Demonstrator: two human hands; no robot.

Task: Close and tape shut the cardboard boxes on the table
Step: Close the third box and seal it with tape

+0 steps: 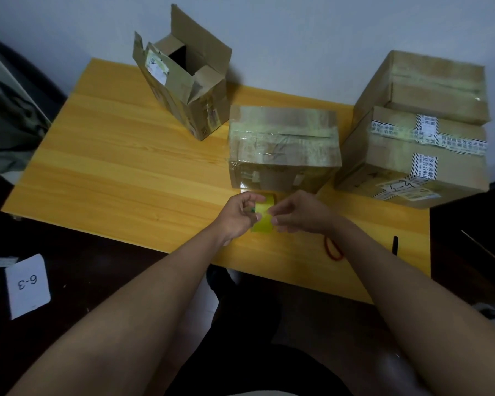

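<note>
Step in hand: freeing the tape end. The left hand (238,215) grips the yellow tape roll (263,215), fingers curled round it, just above the counter (120,167). The right hand (295,214) touches the roll from the other side, fingertips pinched at its face, probably picking for the loose end; the end itself cannot be seen. Directly beyond both hands stands a closed box (283,147), its top already taped. Further beyond the left hand stands the open box (183,90), flaps up. Next move, by judgement: peel a length free, then fold down those flaps and tape the seam.
</note>
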